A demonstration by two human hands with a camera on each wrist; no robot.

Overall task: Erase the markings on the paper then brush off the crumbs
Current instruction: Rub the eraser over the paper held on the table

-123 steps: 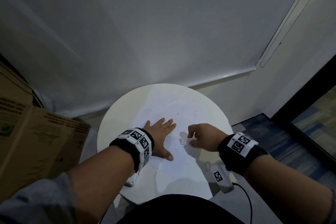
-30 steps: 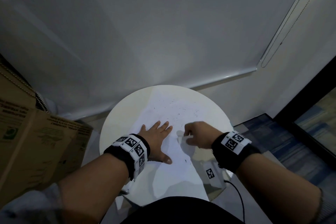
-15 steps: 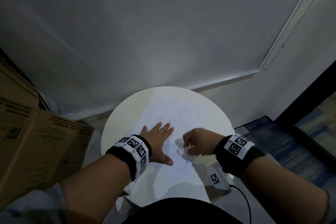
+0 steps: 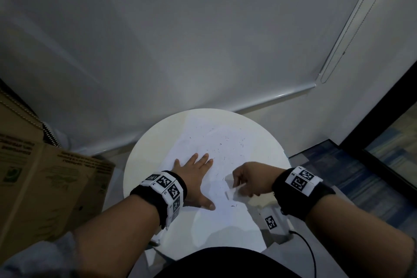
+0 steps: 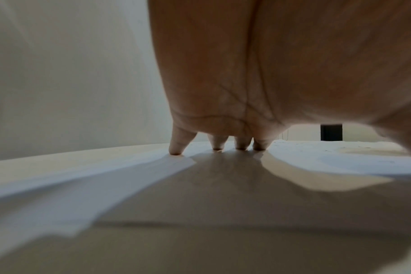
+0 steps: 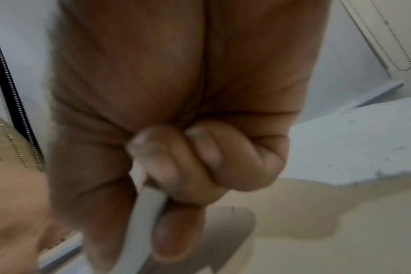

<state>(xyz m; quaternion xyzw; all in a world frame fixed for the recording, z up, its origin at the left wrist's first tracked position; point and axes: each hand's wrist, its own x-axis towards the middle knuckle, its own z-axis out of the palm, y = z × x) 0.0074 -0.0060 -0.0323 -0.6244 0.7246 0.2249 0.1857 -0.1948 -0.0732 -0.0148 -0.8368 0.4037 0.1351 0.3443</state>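
Note:
A white sheet of paper (image 4: pixel 216 140) lies on a round white table (image 4: pixel 137 165), with dark eraser crumbs (image 4: pixel 220 144) scattered over its far half. My left hand (image 4: pixel 195 175) lies flat on the paper's left part, its fingers straight; in the left wrist view the fingertips (image 5: pixel 176 148) press on the paper (image 5: pixel 82 185). My right hand (image 4: pixel 246 179) is curled round a white eraser (image 4: pixel 233 192) near the paper's right edge. The right wrist view shows thumb and fingers (image 6: pixel 176 166) pinching the eraser (image 6: pixel 141 222). No pencil marks can be made out.
An open cardboard box (image 4: pixel 45 187) stands close to the table's left side. A white roller blind (image 4: pixel 203 40) hangs behind the table. Below my right wrist a small white device (image 4: pixel 270 221) with a black cable sits by the table's edge. A dark glass door (image 4: pixel 383 133) is on the right.
My right hand has drawn the eraser towards me and a little right along the paper. The left hand has stayed flat in the same spot.

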